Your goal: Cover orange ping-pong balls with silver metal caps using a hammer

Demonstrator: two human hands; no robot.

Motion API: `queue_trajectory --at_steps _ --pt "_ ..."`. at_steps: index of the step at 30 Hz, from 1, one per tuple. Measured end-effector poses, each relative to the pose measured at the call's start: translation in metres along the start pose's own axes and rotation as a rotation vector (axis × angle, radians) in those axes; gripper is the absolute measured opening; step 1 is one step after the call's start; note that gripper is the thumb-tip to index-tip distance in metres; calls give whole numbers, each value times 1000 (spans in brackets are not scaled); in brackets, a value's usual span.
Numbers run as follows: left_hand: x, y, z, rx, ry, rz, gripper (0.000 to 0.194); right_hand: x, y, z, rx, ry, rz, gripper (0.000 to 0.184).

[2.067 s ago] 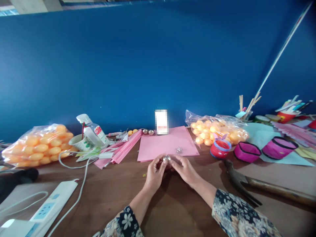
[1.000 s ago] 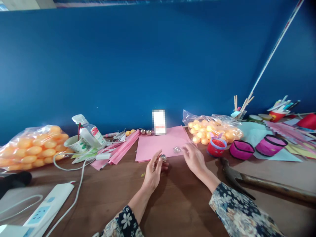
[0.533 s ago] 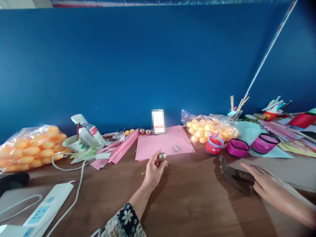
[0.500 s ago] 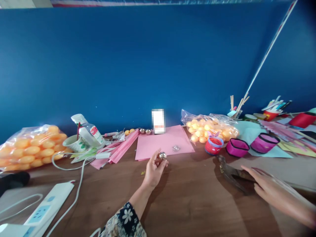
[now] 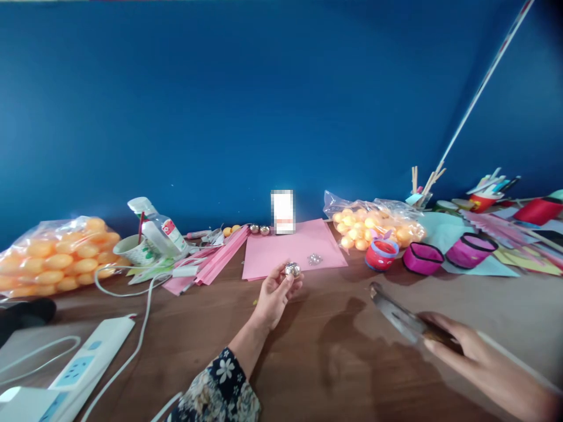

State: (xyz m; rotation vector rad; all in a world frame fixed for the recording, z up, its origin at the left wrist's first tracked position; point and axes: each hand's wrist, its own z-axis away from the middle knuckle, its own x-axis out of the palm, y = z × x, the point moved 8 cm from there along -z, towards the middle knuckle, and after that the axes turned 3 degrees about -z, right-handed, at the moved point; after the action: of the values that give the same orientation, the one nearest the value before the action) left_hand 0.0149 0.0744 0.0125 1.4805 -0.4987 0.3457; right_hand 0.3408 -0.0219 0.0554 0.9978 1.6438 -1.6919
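Between the fingertips of my left hand (image 5: pixel 273 298) is a shiny silver jingle bell (image 5: pixel 292 269), held just in front of the pink paper sheets (image 5: pixel 290 249). My right hand (image 5: pixel 470 346), at the lower right, is wrapped round the wooden handle of a claw hammer (image 5: pixel 398 313). The hammer's head points up and left, raised over the table with its shadow beneath. A small cluster of clear beads (image 5: pixel 314 259) lies on the pink paper. Two more silver bells (image 5: pixel 259 230) rest at the paper's back left corner.
A bag of orange balls (image 5: pixel 57 258) stands at left, another bag of balls (image 5: pixel 373 225) behind right. A power strip (image 5: pixel 88 357) and white cable (image 5: pixel 147 328) lie front left. A red cup (image 5: pixel 382 254) and purple fabric rings (image 5: pixel 423 258) stand right. A blue wall (image 5: pixel 264 105) rises behind.
My right hand has left the bell, moved right past the beads, and taken hold of the hammer, which is now lifted and turned. My left hand still holds the bell.
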Motion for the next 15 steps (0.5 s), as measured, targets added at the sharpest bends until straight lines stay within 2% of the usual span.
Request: queue_trajectory --at_steps 2,4,6,9,12,15 --pt "4 -2 1 -52 -38 60 42 21 -19 10 115 -206 -259 47" --pt "6 -3 2 -101 -58 89 39 37 -54 20 94 -377 -521 51" --pt "6 -5 3 -134 -57 94 35 46 -84 25 65 -468 -635 46" --pt "5 -7 3 -154 -54 72 35 52 -110 24 19 -469 -582 38" --pt "3 -9 2 -136 -41 61 36 54 -126 18 -128 -356 -407 34" --pt "1 -10 1 -114 -32 55 31 61 -135 12 -214 -278 -343 30"
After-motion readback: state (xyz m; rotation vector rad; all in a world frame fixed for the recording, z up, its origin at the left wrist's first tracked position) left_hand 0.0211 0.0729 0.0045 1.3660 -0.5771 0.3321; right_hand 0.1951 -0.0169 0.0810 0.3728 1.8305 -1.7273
